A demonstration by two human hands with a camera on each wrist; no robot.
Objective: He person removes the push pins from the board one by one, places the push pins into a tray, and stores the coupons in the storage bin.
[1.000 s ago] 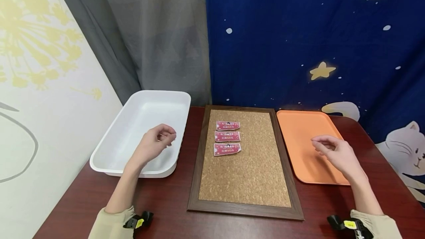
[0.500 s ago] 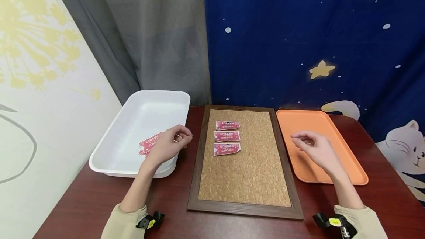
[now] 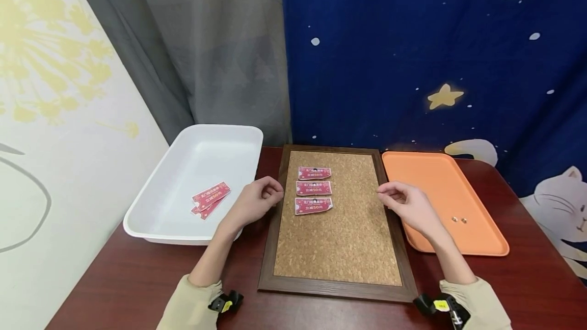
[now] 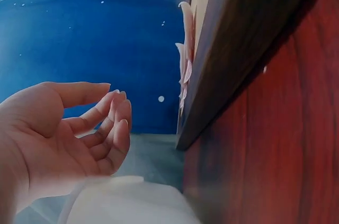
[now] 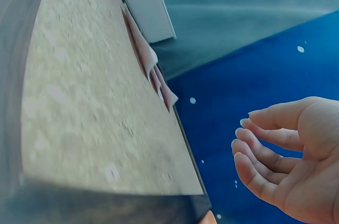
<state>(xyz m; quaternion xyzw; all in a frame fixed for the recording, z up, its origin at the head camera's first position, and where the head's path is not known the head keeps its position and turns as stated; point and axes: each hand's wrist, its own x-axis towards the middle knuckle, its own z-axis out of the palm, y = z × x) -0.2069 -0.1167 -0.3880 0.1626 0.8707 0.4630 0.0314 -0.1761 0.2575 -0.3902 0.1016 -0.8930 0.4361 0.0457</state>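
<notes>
My left hand (image 3: pixel 254 200) hovers between the white tub (image 3: pixel 220 149) and the left frame edge of the cork board (image 3: pixel 348 243). In the left wrist view, the left hand (image 4: pixel 87 136) has loosely curled fingers and nothing between them. Over the board's right edge is my right hand (image 3: pixel 409 205); the right wrist view shows that hand (image 5: pixel 296 152) loosely curled and holding nothing. Three red coupons, the top (image 3: pixel 314 173), middle (image 3: pixel 314 188) and bottom coupon (image 3: pixel 314 206), are tacked in a column on the cork, with curled edges.
Two overlapping red coupons (image 3: pixel 211 195) lie in the white tub. To the right, an orange tray (image 3: pixel 428 177) carries two small shiny tacks (image 3: pixel 459 220). Dark red tabletop (image 3: pixel 270 314) surrounds them, with curtains (image 3: pixel 367 65) behind.
Both hands have moved inward, the left from over the tub and the right from over the tray. The coupons in the tub and the tacks on the tray have come into view.
</notes>
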